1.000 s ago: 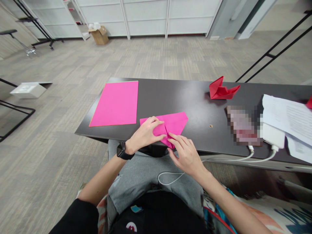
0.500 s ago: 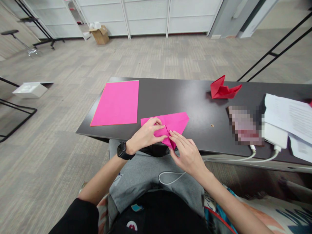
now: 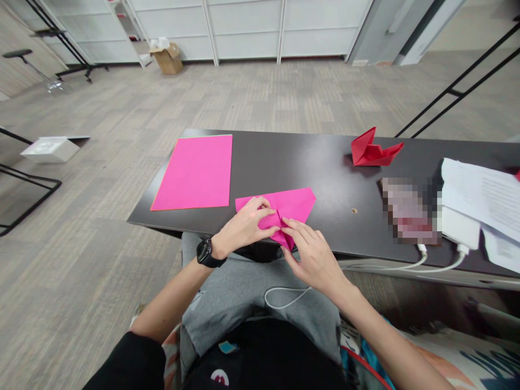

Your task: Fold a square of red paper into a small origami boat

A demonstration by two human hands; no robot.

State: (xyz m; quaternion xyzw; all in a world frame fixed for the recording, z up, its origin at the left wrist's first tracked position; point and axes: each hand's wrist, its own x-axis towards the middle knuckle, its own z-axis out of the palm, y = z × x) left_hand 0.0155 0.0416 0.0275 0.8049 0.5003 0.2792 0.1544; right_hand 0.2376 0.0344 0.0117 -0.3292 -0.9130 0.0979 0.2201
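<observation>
A partly folded pink paper lies at the near edge of the dark table. My left hand, with a black watch on its wrist, rests on the paper's left half, fingers curled and pinching a flap near the centre crease. My right hand touches the same paper from the near side, its fingertips pressed together on the lower point of the fold. Both hands meet at the middle of the paper.
A flat pink sheet lies on the table's left part. A red folded paper figure sits at the back right. White papers, a white charger block with cables and a blurred object occupy the right.
My left hand's fingers have curled in more tightly on the flap, and my right fingertips have crept slightly up toward the centre crease. The paper has stayed in place.
</observation>
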